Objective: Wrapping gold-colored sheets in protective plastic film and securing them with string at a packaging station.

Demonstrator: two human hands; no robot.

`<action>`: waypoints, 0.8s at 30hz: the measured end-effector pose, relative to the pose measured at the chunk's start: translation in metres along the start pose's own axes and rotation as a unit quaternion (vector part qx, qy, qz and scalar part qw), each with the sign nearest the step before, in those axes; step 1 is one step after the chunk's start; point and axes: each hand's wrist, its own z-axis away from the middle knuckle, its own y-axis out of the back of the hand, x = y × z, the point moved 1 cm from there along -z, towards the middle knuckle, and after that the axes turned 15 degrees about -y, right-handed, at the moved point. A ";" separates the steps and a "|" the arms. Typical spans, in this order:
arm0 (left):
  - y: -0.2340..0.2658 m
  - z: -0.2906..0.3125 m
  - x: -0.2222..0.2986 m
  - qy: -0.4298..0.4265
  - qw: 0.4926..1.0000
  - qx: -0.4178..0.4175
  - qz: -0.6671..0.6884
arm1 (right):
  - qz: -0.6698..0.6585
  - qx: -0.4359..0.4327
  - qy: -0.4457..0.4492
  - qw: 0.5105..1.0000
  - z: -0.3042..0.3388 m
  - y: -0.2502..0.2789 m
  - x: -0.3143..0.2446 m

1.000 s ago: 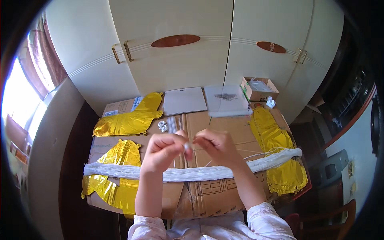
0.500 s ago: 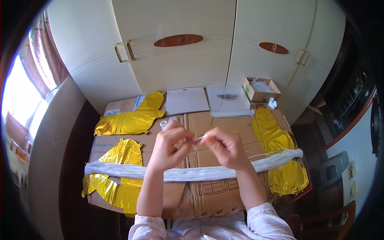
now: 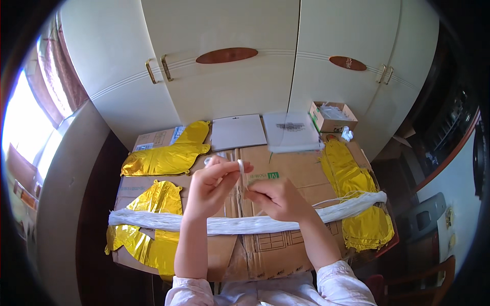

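Note:
A short white strand of string (image 3: pixel 242 171) stands between my hands above the middle of the table. Its upper part lies against the fingers of my left hand (image 3: pixel 214 181), which are closed round it. Lower down, my right hand (image 3: pixel 279 198) pinches the strand's other end between thumb and forefinger. Beneath both wrists a long bundle of white string (image 3: pixel 250 225) runs across the table from left to right. A few loose strings (image 3: pixel 337 197) trail off it beside my right wrist.
Flattened cardboard (image 3: pixel 214 250) covers the table. Gold foil balloons lie at the far left (image 3: pixel 166 157), near left (image 3: pixel 161 201) and right (image 3: pixel 352 173). At the back are a pale flat box (image 3: pixel 238 131), a clear plastic bag (image 3: pixel 291 131) and a small open carton (image 3: pixel 334 118).
My right hand has come down and toward me, so the strand now runs upright instead of sideways. The left hand has turned slightly. The string bundle stays in place.

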 end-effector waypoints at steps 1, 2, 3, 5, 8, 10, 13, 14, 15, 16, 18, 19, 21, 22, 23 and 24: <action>0.001 -0.002 -0.002 -0.042 0.992 0.001 -0.116 | -0.017 -0.031 -0.004 0.999 0.002 0.003 -0.005; 0.006 -0.002 -0.003 -0.066 0.983 -0.082 -0.153 | -0.064 0.008 0.015 0.998 0.002 0.009 -0.007; 0.007 -0.001 0.003 -0.022 0.981 -0.148 -0.121 | -0.069 0.035 -0.016 0.997 0.001 0.010 -0.001; 0.010 -0.002 0.007 -0.032 0.974 -0.208 0.088 | -0.083 0.086 -0.077 0.990 -0.002 0.008 0.013; 0.001 -0.001 0.009 0.049 0.956 0.057 0.283 | 0.015 0.032 -0.012 0.999 -0.001 0.001 0.008; 0.002 -0.004 0.002 -0.025 0.999 -0.012 0.018 | 0.003 0.016 0.061 0.998 0.002 0.002 0.003; 0.017 0.001 -0.008 -0.034 0.988 -0.140 -0.053 | -0.030 0.035 -0.018 0.999 0.001 0.014 -0.008; 0.019 0.003 -0.009 -0.011 0.986 -0.144 0.079 | -0.023 0.067 -0.084 0.994 0.000 0.013 0.001; 0.018 0.003 -0.010 0.012 0.967 -0.148 0.209 | 0.014 0.058 -0.058 0.997 -0.002 0.009 0.010; 0.018 0.000 -0.008 -0.028 0.957 -0.160 0.241 | 0.050 0.048 -0.032 0.997 -0.004 0.004 0.017; 0.008 0.000 -0.007 0.040 0.970 -0.063 0.233 | 0.062 0.051 0.023 0.996 -0.001 -0.010 0.020; 0.002 -0.001 -0.005 0.074 0.971 -0.014 0.227 | 0.056 0.034 0.027 0.998 0.000 -0.008 0.017; 0.003 -0.003 -0.005 0.047 0.995 -0.083 0.033 | 0.035 0.001 0.036 0.999 0.000 -0.002 0.004; 0.007 0.000 -0.009 0.048 0.992 -0.120 0.006 | 0.009 0.050 0.026 0.998 -0.001 0.001 0.002; 0.010 0.001 -0.011 0.047 0.986 -0.157 -0.020 | 0.005 0.064 -0.002 0.998 -0.002 0.004 0.003; 0.012 -0.002 -0.007 -0.016 0.981 -0.177 0.083 | 0.000 0.077 -0.031 0.997 -0.003 0.006 0.004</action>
